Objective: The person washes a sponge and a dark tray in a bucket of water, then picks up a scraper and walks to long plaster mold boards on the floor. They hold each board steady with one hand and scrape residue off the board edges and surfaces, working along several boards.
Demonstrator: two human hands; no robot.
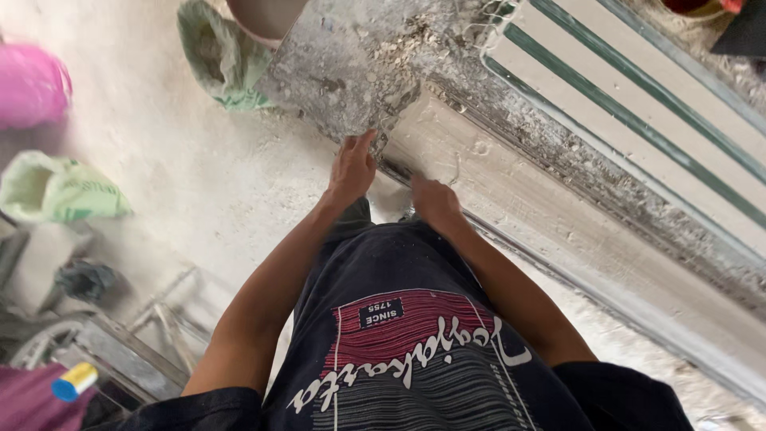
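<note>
A grey speckled tile [351, 72] crusted with crumbly mortar lies tilted on the dusty floor, its near corner against a long pale ledge [542, 215]. My left hand [351, 168] rests on the tile's near edge, fingers together and pointing up the frame. My right hand [435, 201] presses down on the ledge beside that corner, fingers curled under; I cannot see anything in it. My dark printed shirt fills the lower middle of the view.
A green-striped panel [638, 104] runs diagonally at the upper right. Pale green sacks lie at the top [219, 56] and left [56, 187]. A pink bundle [32, 84] sits far left. Metal frames and a yellow-and-blue cylinder [73, 381] are lower left.
</note>
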